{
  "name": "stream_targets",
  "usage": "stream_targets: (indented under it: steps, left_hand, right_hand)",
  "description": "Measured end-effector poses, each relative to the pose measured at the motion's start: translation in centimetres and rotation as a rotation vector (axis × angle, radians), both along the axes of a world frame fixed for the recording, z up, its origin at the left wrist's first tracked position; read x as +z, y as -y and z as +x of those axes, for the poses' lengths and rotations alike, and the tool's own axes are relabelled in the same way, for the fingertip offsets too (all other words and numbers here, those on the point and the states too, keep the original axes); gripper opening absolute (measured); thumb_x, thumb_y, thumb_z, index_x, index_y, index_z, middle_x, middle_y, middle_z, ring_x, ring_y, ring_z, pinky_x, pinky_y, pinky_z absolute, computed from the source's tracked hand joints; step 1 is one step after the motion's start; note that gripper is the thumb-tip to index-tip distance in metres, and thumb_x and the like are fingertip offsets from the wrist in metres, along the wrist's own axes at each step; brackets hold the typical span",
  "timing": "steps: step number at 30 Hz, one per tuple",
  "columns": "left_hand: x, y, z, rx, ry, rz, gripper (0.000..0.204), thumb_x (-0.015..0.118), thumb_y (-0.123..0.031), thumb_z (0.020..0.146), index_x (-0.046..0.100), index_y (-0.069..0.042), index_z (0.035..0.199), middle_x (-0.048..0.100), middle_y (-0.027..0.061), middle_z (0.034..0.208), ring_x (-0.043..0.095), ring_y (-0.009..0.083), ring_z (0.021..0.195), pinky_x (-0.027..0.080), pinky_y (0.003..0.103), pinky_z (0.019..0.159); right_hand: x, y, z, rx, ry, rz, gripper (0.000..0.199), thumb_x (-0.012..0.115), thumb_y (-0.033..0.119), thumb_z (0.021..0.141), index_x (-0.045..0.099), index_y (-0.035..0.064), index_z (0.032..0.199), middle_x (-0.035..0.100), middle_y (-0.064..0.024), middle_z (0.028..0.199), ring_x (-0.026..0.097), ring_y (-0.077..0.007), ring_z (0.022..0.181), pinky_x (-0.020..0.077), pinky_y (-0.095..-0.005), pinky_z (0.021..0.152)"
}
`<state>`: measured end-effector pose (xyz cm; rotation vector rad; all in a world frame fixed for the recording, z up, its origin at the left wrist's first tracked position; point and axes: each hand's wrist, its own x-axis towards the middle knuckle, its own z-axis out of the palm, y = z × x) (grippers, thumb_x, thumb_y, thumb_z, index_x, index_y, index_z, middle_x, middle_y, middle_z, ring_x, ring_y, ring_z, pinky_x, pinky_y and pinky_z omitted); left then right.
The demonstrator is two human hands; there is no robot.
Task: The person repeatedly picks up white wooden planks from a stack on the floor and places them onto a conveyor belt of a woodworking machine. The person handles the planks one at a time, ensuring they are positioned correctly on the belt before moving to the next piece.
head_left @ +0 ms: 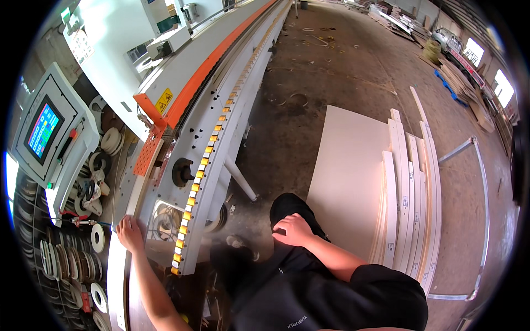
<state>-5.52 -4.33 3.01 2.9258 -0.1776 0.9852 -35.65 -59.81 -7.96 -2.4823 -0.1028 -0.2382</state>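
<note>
Left hand [130,233] flat, open, on the machine's white infeed rail [118,265]: rigid, smooth, prob. fixed; grab along its edge. Right hand [294,229] loosely curled on knee [288,206], holding nothing.

To my left I see a control panel [44,130] with a bright coloured screen, and below it racks of tape rolls [66,262] in white and brown. On the concrete floor [331,66] to my right lies a big white board [348,176], with a stack of narrow white strips [411,193] just beside it, some curved at the ends. Far back, more boards [469,91] lie stacked along the wall under bright windows [473,51].
</note>
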Motion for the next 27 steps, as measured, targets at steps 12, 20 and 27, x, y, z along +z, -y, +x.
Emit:
stream_targets:
  steps: [12, 20, 27]
  left_hand:
    - [-0.1, 0.2, -0.1, -0.009, -0.019, -0.037, 0.024, 0.067, -0.029, 0.106, 0.079, -0.009, 0.112, 0.080, 0.0104, 0.122, 0.070, 0.0379, 0.114, 0.055, 0.048, 0.101]
    - [2.1, 3.8, -1.5, 0.090, -0.165, -0.019, 0.032, 0.061, -0.036, 0.109, 0.079, -0.011, 0.118, 0.079, 0.0116, 0.123, 0.070, 0.0390, 0.118, 0.055, 0.050, 0.102]
    - [1.3, 1.9, -0.6, 0.127, -0.160, 0.106, 0.036, 0.055, -0.040, 0.111, 0.077, -0.015, 0.125, 0.077, 0.0115, 0.126, 0.071, 0.0396, 0.114, 0.055, 0.053, 0.097]
  right_hand:
    - [-0.1, 0.1, -0.3, 0.006, -0.017, -0.024, 0.024, 0.082, 0.040, 0.093, 0.082, 0.0166, 0.098, 0.083, -0.0007, 0.099, 0.076, -0.0243, 0.101, 0.0502, -0.0417, 0.097]
    - [-0.5, 1.1, -1.5, -0.005, -0.017, 0.027, 0.026, 0.080, 0.042, 0.094, 0.081, 0.0165, 0.096, 0.082, 0.0006, 0.097, 0.075, -0.0235, 0.101, 0.0496, -0.0407, 0.099]
    - [-1.5, 1.9, -3.0, 0.011, 0.080, 0.162, 0.024, 0.079, 0.040, 0.094, 0.080, 0.0154, 0.094, 0.080, -0.0016, 0.094, 0.074, -0.0259, 0.098, 0.0513, -0.0435, 0.099]
